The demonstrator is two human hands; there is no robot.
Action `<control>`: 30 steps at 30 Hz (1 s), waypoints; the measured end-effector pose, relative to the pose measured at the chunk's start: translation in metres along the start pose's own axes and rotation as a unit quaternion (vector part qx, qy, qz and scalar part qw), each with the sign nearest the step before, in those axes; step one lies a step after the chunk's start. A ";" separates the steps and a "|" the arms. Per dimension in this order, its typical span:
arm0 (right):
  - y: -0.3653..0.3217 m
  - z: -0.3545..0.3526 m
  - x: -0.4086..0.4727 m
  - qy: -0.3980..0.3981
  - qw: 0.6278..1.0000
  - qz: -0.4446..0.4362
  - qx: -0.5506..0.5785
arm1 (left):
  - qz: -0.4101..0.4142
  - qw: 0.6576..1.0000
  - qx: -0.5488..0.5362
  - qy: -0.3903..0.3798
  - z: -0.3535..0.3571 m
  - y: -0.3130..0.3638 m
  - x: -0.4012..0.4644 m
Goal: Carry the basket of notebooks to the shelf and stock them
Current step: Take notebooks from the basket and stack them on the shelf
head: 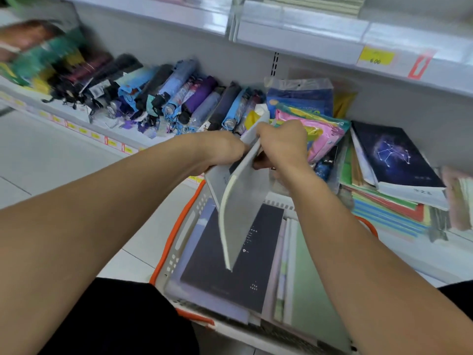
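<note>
Shelf (pixel 399 247): stocked stacks. Basket (pixel 179 242) below its edge, notebooks flat inside. Above basket, grey notebook (pixel 243 201) hangs upright; left hand (pixel 225 147) and right hand (pixel 284 142) both grip its top. Probably light, slick-covered, floppy; hold by spine.

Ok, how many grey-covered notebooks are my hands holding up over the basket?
2: both grey-covered notebooks are gripped together between left hand and right hand; more may be hidden.

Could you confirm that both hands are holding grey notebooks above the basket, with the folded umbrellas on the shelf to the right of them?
Not quite: the umbrellas lie to the left. The head view shows both hands, left and right, holding grey notebooks above the basket; the shelf to the right holds stacked notebooks.
</note>
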State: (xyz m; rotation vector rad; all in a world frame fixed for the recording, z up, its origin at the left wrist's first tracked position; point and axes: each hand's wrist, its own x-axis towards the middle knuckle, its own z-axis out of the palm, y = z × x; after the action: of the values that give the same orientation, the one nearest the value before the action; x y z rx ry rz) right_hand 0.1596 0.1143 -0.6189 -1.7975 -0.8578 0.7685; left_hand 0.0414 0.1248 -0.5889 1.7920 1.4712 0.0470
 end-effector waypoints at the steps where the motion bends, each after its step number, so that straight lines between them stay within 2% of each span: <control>1: 0.000 0.001 0.003 0.012 0.999 -0.022 -0.034 | 0.002 1.000 -0.005 0.002 0.001 0.000 -0.001; 4: -0.004 0.002 0.003 0.037 0.993 -0.060 -0.092 | -0.005 0.994 -0.109 -0.026 0.002 -0.001 -0.005; 7: -0.006 0.000 0.010 0.013 0.995 -0.046 -0.092 | -0.006 0.980 -0.187 -0.072 0.002 -0.005 -0.002; 9: -0.005 -0.003 0.011 -0.034 0.998 0.021 -0.058 | -0.015 0.976 -0.187 -0.108 0.001 -0.007 0.000; 13: 0.005 0.002 -0.006 -0.111 0.987 0.108 0.046 | -0.039 0.987 -0.086 -0.130 0.007 -0.014 -0.003; 16: 0.014 0.006 -0.015 -0.149 0.976 0.118 0.102 | -0.039 0.996 -0.030 -0.079 0.014 -0.019 -0.007; 19: 0.033 -0.003 -0.014 -0.218 0.963 0.107 0.121 | -0.058 0.996 -0.065 -0.035 0.010 -0.034 -0.001; 20: 0.045 -0.012 -0.014 -0.230 0.964 0.109 0.081 | -0.061 0.993 -0.095 -0.022 0.007 -0.039 -0.001; 22: 0.081 -0.034 -0.015 -0.206 0.970 0.129 -0.019 | -0.057 0.987 -0.152 -0.007 0.005 -0.046 -0.003; 23: 0.100 -0.045 -0.016 -0.192 0.968 0.155 -0.035 | -0.053 0.983 -0.175 -0.008 0.005 -0.047 -0.003; 24: 0.116 -0.054 -0.018 -0.194 0.965 0.175 -0.019 | -0.048 0.980 -0.193 -0.010 0.005 -0.046 -0.003; 25: 0.128 -0.059 -0.021 -0.220 0.956 0.188 0.048 | -0.040 0.978 -0.205 -0.011 0.006 -0.044 -0.003; 27: 0.131 -0.063 -0.026 -0.272 0.897 0.203 0.283 | -0.006 0.976 -0.217 -0.012 0.006 -0.041 -0.001; 28: 0.126 -0.063 -0.026 -0.271 0.868 0.188 0.371 | 0.017 0.978 -0.210 -0.002 0.004 -0.039 0.000; 29: 0.119 -0.061 -0.024 -0.262 0.859 0.149 0.413 | 0.037 0.981 -0.192 0.014 0.001 -0.036 0.000; 30: 0.111 -0.059 -0.023 -0.241 0.872 0.096 0.416 | 0.053 0.985 -0.162 0.034 -0.004 -0.034 0.000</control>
State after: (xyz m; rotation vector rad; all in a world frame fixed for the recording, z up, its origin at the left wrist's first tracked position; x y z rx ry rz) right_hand 0.2184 0.0351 -0.6998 -0.9228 -0.5095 1.4895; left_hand 0.0113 0.1270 -0.6060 1.6112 1.3266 0.3842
